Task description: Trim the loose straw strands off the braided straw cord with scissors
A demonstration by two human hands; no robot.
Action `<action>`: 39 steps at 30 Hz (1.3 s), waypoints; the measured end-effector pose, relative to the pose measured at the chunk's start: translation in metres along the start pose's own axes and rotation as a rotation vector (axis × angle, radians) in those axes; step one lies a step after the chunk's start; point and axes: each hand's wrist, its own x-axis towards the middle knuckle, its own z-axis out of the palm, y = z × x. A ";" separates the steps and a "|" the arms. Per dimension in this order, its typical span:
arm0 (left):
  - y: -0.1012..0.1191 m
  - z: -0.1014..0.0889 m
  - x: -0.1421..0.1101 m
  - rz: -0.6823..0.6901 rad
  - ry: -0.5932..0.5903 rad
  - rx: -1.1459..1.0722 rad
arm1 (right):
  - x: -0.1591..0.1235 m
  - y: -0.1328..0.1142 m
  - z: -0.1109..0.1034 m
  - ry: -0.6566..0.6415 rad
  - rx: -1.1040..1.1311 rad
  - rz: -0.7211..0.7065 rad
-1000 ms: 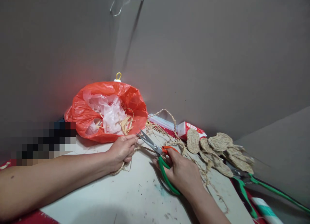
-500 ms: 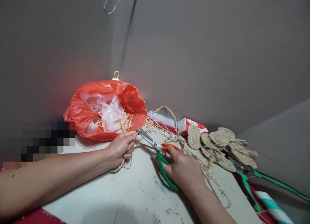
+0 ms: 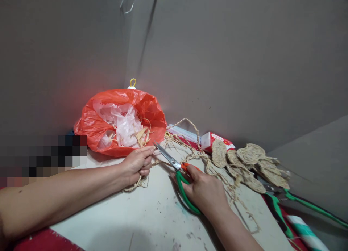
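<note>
My right hand [image 3: 208, 189] is closed on a pair of scissors [image 3: 174, 163] with one orange and one green handle loop. The blades look nearly closed, and their tips reach my left fingertips. My left hand [image 3: 138, 166] is closed on a braided straw cord [image 3: 136, 185], part of which hangs below the palm. What sits right at the fingertips by the blades is too small to make out. More of the cord [image 3: 194, 155] runs off to the right across the white board [image 3: 152, 211].
A red plastic bag [image 3: 89, 117] holding white plastic and straw scraps stands behind my left hand. At right lie several flat coiled straw pieces [image 3: 250, 153], a red-and-white packet [image 3: 214, 140], green-handled shears [image 3: 280, 207] and a green-and-white roll [image 3: 306, 229]. Grey walls rise behind.
The scissor blades have drawn closer together at my left fingertips. Both hands keep their hold, and the whole view has shifted slightly.
</note>
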 end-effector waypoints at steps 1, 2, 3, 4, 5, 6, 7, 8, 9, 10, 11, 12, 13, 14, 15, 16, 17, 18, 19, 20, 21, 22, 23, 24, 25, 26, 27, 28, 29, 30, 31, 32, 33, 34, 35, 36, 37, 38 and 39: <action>0.000 -0.001 0.001 -0.002 0.002 0.001 | 0.000 0.000 0.000 0.000 0.010 0.003; 0.000 -0.002 0.001 -0.005 0.005 0.000 | 0.000 0.000 -0.001 -0.002 0.021 0.006; 0.000 -0.002 0.002 -0.012 0.008 -0.001 | -0.001 0.000 -0.001 -0.007 0.033 0.009; 0.000 -0.003 0.002 -0.018 0.011 -0.001 | -0.001 0.000 -0.001 -0.011 0.048 0.014; 0.001 -0.003 0.002 -0.021 0.011 -0.002 | 0.000 0.000 -0.001 -0.015 0.071 0.022; 0.001 -0.003 0.002 -0.018 0.007 -0.003 | 0.000 0.000 -0.001 -0.016 0.099 0.036; 0.002 -0.003 0.002 -0.010 -0.002 -0.004 | 0.000 0.001 0.000 -0.015 0.133 0.063; 0.003 -0.002 0.002 0.000 -0.014 -0.006 | 0.001 0.001 0.001 -0.014 0.175 0.102; 0.004 -0.002 0.001 0.010 -0.027 -0.008 | 0.002 0.003 0.002 -0.014 0.233 0.152; 0.004 -0.002 0.001 0.014 -0.035 -0.009 | 0.003 0.004 0.003 -0.014 0.309 0.206; 0.005 -0.001 0.001 0.009 -0.042 -0.007 | 0.004 0.005 0.003 -0.010 0.407 0.260; 0.005 -0.001 0.000 -0.003 -0.050 -0.006 | 0.005 0.006 0.002 0.000 0.524 0.311; 0.005 -0.001 0.000 -0.018 -0.060 -0.005 | 0.006 0.005 -0.001 0.012 0.658 0.358; 0.005 -0.001 -0.001 -0.034 -0.077 -0.003 | 0.008 0.004 -0.004 0.016 0.798 0.404; 0.004 0.000 -0.002 -0.049 -0.102 -0.001 | 0.009 0.001 -0.008 0.008 0.939 0.450; 0.004 0.001 -0.004 -0.064 -0.134 0.003 | 0.009 -0.002 -0.012 -0.006 1.076 0.496; 0.003 0.002 -0.005 -0.078 -0.171 0.013 | 0.010 -0.007 -0.017 -0.049 1.205 0.540; 0.001 0.003 -0.007 -0.090 -0.206 0.027 | 0.010 -0.012 -0.021 -0.070 1.326 0.567; 0.000 0.004 -0.010 -0.101 -0.244 0.046 | 0.010 -0.017 -0.024 -0.091 1.436 0.571; -0.001 0.006 -0.012 -0.114 -0.284 0.068 | 0.010 -0.022 -0.026 -0.114 1.529 0.559; -0.003 0.007 -0.015 -0.130 -0.321 0.090 | 0.010 -0.026 -0.027 -0.128 1.611 0.547; -0.004 0.009 -0.017 -0.150 -0.357 0.111 | 0.010 -0.029 -0.028 -0.138 1.677 0.540; -0.005 0.010 -0.019 -0.172 -0.386 0.129 | 0.010 -0.030 -0.029 -0.144 1.724 0.542; -0.006 0.010 -0.020 -0.194 -0.408 0.143 | 0.010 -0.031 -0.029 -0.141 1.751 0.550; -0.007 0.011 -0.021 -0.213 -0.419 0.153 | 0.010 -0.031 -0.030 -0.128 1.759 0.558; -0.007 0.011 -0.022 -0.228 -0.419 0.160 | 0.010 -0.029 -0.030 -0.110 1.754 0.562; -0.007 0.011 -0.022 -0.237 -0.415 0.167 | 0.011 -0.028 -0.030 -0.085 1.742 0.562; -0.007 0.011 -0.022 -0.242 -0.409 0.174 | 0.011 -0.026 -0.030 -0.059 1.731 0.559; -0.006 0.011 -0.022 -0.245 -0.404 0.181 | 0.012 -0.025 -0.030 -0.037 1.728 0.558; -0.006 0.011 -0.022 -0.246 -0.401 0.187 | 0.012 -0.024 -0.029 -0.030 1.735 0.562; -0.005 0.011 -0.021 -0.245 -0.399 0.191 | 0.012 -0.023 -0.027 -0.041 1.748 0.570; -0.005 0.011 -0.021 -0.244 -0.400 0.193 | 0.012 -0.023 -0.025 -0.065 1.764 0.580; -0.005 0.011 -0.021 -0.244 -0.401 0.193 | 0.012 -0.024 -0.023 -0.097 1.781 0.591; -0.005 0.011 -0.022 -0.245 -0.400 0.190 | 0.011 -0.025 -0.021 -0.128 1.797 0.600; -0.006 0.011 -0.022 -0.246 -0.401 0.187 | 0.011 -0.027 -0.020 -0.152 1.813 0.603; -0.006 0.011 -0.022 -0.250 -0.405 0.186 | 0.010 -0.029 -0.020 -0.166 1.830 0.602; -0.007 0.011 -0.022 -0.259 -0.411 0.187 | 0.010 -0.030 -0.021 -0.171 1.848 0.599; -0.007 0.011 -0.023 -0.271 -0.422 0.190 | 0.010 -0.031 -0.023 -0.170 1.866 0.596; -0.008 0.011 -0.023 -0.285 -0.433 0.195 | 0.010 -0.032 -0.025 -0.168 1.883 0.593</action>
